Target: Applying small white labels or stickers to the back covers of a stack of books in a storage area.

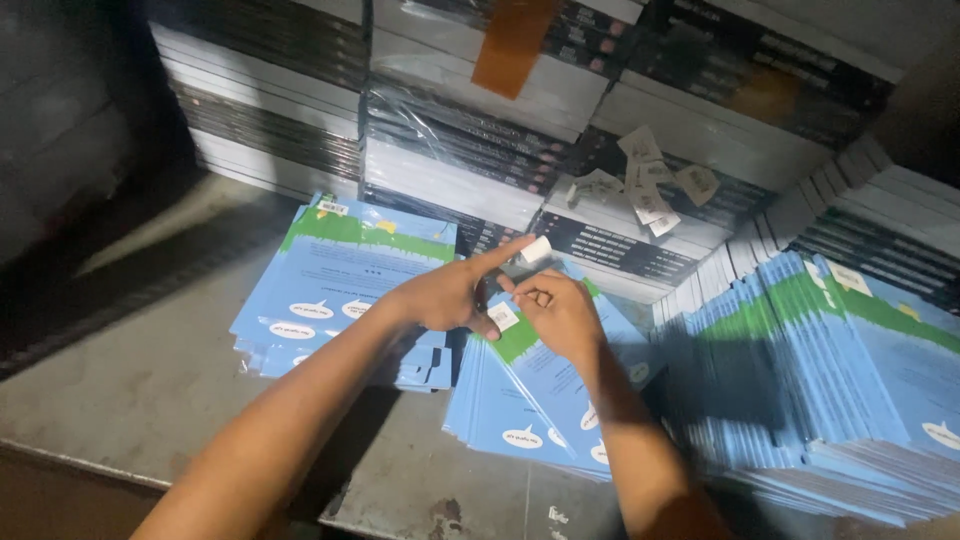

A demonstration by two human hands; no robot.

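Dark shrink-wrapped book bundles [470, 150] are stacked across twelve o'clock, an orange tape strip [512, 42] on top. Loose paper labels [650, 180] lie at one o'clock. Grey metal table [150, 390] spreads at eight o'clock.

Both forearms bare, reaching fwd from lower frame and converging at centre, left hand [447, 296] palm down w/ index finger extended, thumb tucked under, right hand [558, 312] fingers curled in a pinch, hands touching.
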